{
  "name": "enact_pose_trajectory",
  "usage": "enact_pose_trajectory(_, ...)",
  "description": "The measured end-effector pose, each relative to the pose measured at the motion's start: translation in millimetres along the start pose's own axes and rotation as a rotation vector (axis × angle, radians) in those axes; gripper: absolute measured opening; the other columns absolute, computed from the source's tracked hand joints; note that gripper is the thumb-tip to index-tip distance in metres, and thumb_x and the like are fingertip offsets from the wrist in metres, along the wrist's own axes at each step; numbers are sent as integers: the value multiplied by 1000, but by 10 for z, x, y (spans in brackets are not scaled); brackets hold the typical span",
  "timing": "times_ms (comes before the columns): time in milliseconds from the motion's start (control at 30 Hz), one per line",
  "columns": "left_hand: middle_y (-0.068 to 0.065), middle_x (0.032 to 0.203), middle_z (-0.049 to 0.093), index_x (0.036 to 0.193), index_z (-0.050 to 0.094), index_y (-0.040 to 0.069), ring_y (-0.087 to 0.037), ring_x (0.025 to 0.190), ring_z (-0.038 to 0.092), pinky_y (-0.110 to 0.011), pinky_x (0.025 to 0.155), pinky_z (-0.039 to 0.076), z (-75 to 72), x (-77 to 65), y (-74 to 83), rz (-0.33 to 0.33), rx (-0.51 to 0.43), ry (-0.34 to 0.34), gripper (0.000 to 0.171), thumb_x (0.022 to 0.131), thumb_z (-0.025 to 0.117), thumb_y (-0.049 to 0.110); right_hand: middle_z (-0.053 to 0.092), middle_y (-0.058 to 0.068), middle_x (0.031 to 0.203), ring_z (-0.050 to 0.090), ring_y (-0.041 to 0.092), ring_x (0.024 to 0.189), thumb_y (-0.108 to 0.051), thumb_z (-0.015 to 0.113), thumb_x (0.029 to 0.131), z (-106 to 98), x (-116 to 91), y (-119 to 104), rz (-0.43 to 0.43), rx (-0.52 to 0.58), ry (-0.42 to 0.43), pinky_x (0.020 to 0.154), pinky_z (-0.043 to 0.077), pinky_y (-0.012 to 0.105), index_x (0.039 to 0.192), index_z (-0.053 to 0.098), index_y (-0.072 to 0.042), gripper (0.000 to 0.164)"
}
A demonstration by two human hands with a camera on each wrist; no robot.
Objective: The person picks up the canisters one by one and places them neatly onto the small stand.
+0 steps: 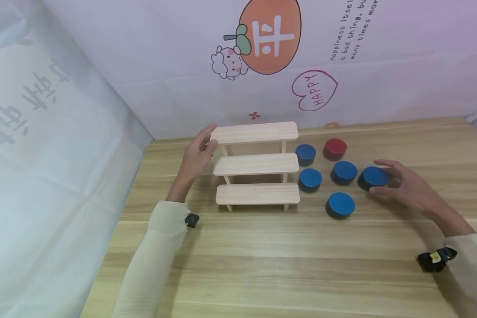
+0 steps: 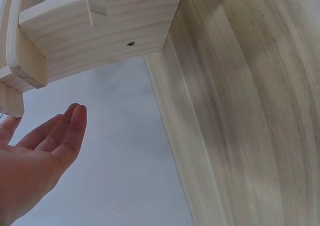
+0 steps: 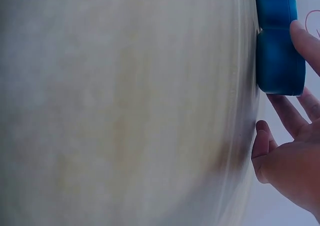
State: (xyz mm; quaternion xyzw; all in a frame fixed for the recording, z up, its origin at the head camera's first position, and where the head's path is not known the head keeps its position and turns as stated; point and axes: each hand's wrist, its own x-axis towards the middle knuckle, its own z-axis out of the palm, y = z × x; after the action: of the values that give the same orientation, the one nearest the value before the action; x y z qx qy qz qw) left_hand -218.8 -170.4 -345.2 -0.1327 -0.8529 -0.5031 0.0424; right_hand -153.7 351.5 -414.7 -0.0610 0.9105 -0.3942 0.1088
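Observation:
A three-tier wooden shelf (image 1: pixel 256 164) stands toward the back of the table. My left hand (image 1: pixel 198 154) grips the left end of its top board, thumb on the near edge and index finger at the far one. The left wrist view shows the other fingers of that hand (image 2: pixel 45 156) off the wood. To the shelf's right, my right hand (image 1: pixel 407 185) holds a short blue cylinder (image 1: pixel 372 177) at its right side, thumb in front and a finger behind. In the right wrist view the blue cylinder (image 3: pixel 280 60) sits against the tabletop, beside another blue one.
Several more short blue cylinders (image 1: pixel 340 205) stand between the shelf and my right hand. A red cylinder (image 1: pixel 335 149) is behind them. A printed white cloth (image 1: pixel 175 79) hangs along the table's back edge, and a pale cloth (image 1: pixel 59 176) drops at the left.

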Motion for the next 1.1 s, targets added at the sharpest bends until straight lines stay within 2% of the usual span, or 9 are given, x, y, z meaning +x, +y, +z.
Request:
enact_pose_trajectory(367,-7,155,40,153,43,28,-32,125,55,-46,99,47,-8,-11,-44,0,-46,10,49,105,50,40,35,36,146,36,62,125,-33,71,95,5,11,-9,4,-59,6,90,32,76,152,35,-2,74)
enact_pose_trajectory(600,-10,155,39,154,42,21,-34,128,53,-47,98,48,-8,6,-26,-21,-62,0,49,107,51,30,35,38,145,37,64,124,-32,71,95,-1,-21,-5,10,-47,15,90,32,77,148,36,1,72)
enact_pose_trajectory(767,-18,150,44,154,41,15,-36,125,56,-47,100,47,-45,-67,199,-61,-61,-18,48,107,50,24,34,38,146,36,66,124,-33,71,96,-22,-47,-24,29,-36,19,89,33,77,148,36,2,72)
enact_pose_trajectory(867,-23,144,50,153,41,12,-39,122,57,-46,98,49,-68,-114,321,-61,-84,-29,48,107,50,22,33,38,146,35,66,123,-33,69,96,-32,-59,-48,35,-33,17,88,33,77,148,35,2,72)
enact_pose_trajectory(967,-24,138,55,154,40,13,-42,120,58,-48,96,50,-65,-98,273,-56,-115,-36,49,106,49,21,34,37,146,36,66,123,-32,69,97,-43,-75,-88,25,-25,21,88,35,76,148,35,2,71)
enact_pose_trajectory(1100,-21,132,60,154,40,20,-41,117,59,-52,95,49,-41,-43,81,-43,-138,-35,49,106,49,25,34,35,146,38,64,122,-35,68,97,-64,-105,-151,24,-24,34,89,36,74,149,35,1,70)
